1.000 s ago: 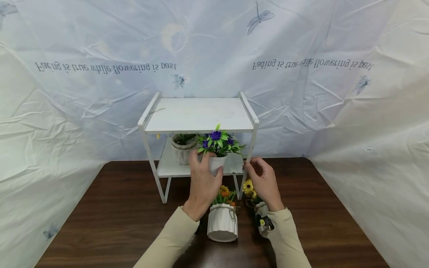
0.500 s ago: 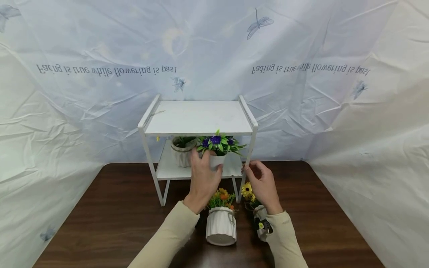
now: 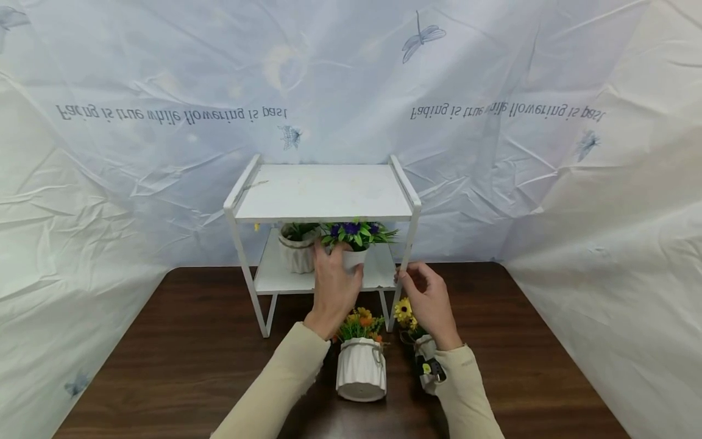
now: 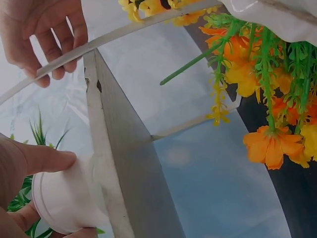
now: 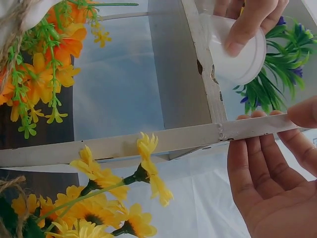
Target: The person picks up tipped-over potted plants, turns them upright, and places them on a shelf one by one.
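From the head camera we see a white two-tier shelf rack (image 3: 323,192) standing at the back of the dark wooden table (image 3: 181,360), against the crinkled pale backdrop (image 3: 109,152). Our left hand (image 3: 334,286) is wrapped around a small white pot of purple flowers (image 3: 353,244), which sits on the lower shelf toward its right front edge, the blooms just under the top shelf. Beside it, toward the left of that same shelf, stands a ribbed white pot with green leaves (image 3: 298,250). Our right hand (image 3: 430,302) is at the rack's front right leg, fingers curled about it. Nearer the table's front edge stand a ribbed white pot of orange flowers (image 3: 361,363) and, just right of it, a pot of yellow flowers (image 3: 417,341), partly hidden by our right wrist.

The left wrist camera looks up from below: the thumb and fingers of our left hand (image 4: 29,168) grasp the white pot (image 4: 64,198) from both sides, its round base against the edge of the shelf board (image 4: 124,173). Our right hand's fingers (image 4: 49,34) curl over a thin white rail. Orange flowers (image 4: 267,89) hang close to the lens.

The right wrist camera shows our right hand (image 5: 277,183) with fingers lying along the white rail (image 5: 148,141) and thumb on top, pinching it. Beyond, the left hand's fingers (image 5: 247,20) grasp the white pot (image 5: 237,49), and yellow flowers (image 5: 124,198) fill the foreground.
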Motion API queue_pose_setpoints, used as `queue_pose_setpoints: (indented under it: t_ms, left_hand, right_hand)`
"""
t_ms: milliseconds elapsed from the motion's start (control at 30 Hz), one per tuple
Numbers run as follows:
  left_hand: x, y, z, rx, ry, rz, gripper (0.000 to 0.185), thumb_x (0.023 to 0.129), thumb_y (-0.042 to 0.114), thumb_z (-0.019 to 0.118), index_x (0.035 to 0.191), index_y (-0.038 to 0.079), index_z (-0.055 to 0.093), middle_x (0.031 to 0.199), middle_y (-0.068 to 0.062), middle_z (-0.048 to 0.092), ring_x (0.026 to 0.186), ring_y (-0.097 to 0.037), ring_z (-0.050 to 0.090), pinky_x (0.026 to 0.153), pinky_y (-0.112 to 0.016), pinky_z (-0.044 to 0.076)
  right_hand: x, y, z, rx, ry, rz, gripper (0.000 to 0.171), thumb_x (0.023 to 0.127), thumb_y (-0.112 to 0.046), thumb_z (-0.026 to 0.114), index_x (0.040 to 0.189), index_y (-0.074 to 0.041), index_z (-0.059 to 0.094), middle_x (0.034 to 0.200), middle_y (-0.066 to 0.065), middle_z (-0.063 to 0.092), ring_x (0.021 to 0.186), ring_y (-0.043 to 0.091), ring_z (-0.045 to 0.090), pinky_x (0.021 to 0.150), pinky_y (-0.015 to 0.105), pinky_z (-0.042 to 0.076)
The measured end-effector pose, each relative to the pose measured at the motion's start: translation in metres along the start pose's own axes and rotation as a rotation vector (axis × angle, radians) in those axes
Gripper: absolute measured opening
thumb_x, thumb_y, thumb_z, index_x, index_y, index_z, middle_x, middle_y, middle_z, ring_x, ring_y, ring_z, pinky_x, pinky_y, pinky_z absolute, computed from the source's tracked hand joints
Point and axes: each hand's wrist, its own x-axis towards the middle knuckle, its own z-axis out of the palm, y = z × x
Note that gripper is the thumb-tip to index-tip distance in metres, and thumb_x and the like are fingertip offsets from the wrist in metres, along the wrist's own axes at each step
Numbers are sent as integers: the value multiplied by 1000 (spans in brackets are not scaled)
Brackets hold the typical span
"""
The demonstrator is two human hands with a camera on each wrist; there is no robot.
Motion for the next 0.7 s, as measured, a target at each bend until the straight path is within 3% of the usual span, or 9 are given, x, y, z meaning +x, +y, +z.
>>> queue_pose_setpoints:
  t_ms: [300, 700]
  left_hand:
    - [7, -6, 9, 42, 22, 29, 29, 84, 5, 82, 108, 2, 66, 146, -37, 35, 132, -51, 41, 92, -58, 53]
    - [8, -12, 21, 78, -34, -26, 22, 90, 8, 77, 109, 3, 66, 152, -40, 29, 142, -56, 31, 98, -58, 51]
  right_hand:
    - [1, 0, 1, 26, -10, 10, 27, 105, -29, 59, 113, -6, 70, 105, 11, 71, 88, 41, 62, 70, 33, 51]
    - [1, 2, 1, 25, -5, 19, 24, 105, -29, 59, 110, -8, 70, 105, 11, 71, 88, 41, 62, 70, 31, 51]
